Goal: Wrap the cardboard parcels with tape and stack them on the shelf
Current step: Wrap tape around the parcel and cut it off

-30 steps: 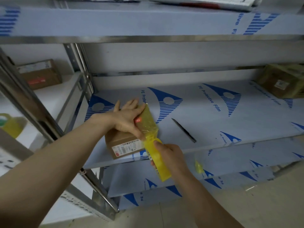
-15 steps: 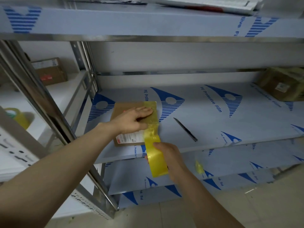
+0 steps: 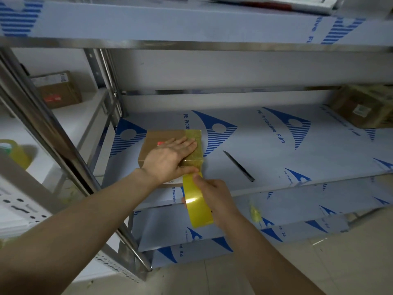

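The left hand (image 3: 170,158) lies flat on top of the parcel (image 3: 157,138), fingers straight and together. The palm presses down and the thumb reaches the near edge, where the strip of tape (image 3: 194,143) turns over the corner. Just below it the right hand (image 3: 214,194) is clenched round the tape roll (image 3: 198,209), holding the yellow band taut between roll and box. To my eye the step is carrying that band down the near face. It should go well if the roll is pulled straight and low, in line with the strip across the top (a slant here would wrinkle). Meanwhile the flat hand should stop the box sliding on the slick film, then smooth the tape down. The parcel sits at the front left of the middle shelf (image 3: 276,171), near its lip. A slim dark tool (image 3: 238,166), perhaps a knife, lies apart to its right. A taped box (image 3: 361,107) sits at the far right, a plain box (image 3: 57,90) on the neighbouring rack, and a spare roll (image 3: 14,153) at the left edge.
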